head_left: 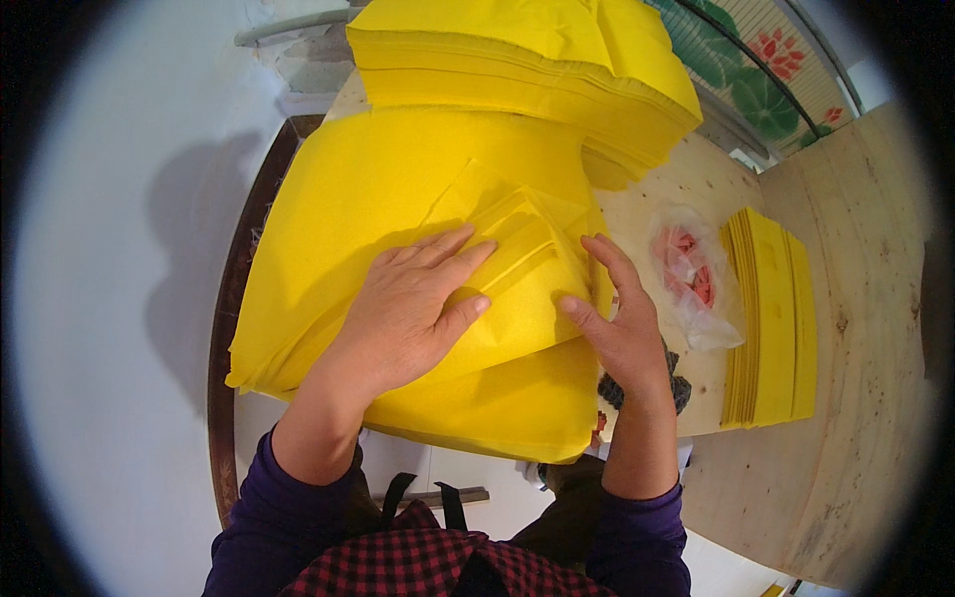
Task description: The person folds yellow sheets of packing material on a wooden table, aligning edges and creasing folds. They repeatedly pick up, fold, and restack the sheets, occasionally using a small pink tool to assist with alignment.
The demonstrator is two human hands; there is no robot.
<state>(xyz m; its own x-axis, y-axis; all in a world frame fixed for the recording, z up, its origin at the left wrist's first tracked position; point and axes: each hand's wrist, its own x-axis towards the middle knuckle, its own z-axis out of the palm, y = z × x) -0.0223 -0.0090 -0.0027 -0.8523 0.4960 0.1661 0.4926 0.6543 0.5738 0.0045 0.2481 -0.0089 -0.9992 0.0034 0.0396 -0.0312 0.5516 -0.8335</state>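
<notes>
One folded yellow sheet (534, 310), in front of the tall yellow stack (517, 68), apparently pressed against springing open under a flat, loosely spread left hand (410, 308), plus right hand (626, 333) with thumb and forefinger parted, pinching nothing visible, seemingly to guard its edge.

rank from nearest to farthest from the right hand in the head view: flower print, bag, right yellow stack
1. Bag, right of the right hand
2. Right yellow stack, past the bag
3. Flower print, at the upper right
</notes>
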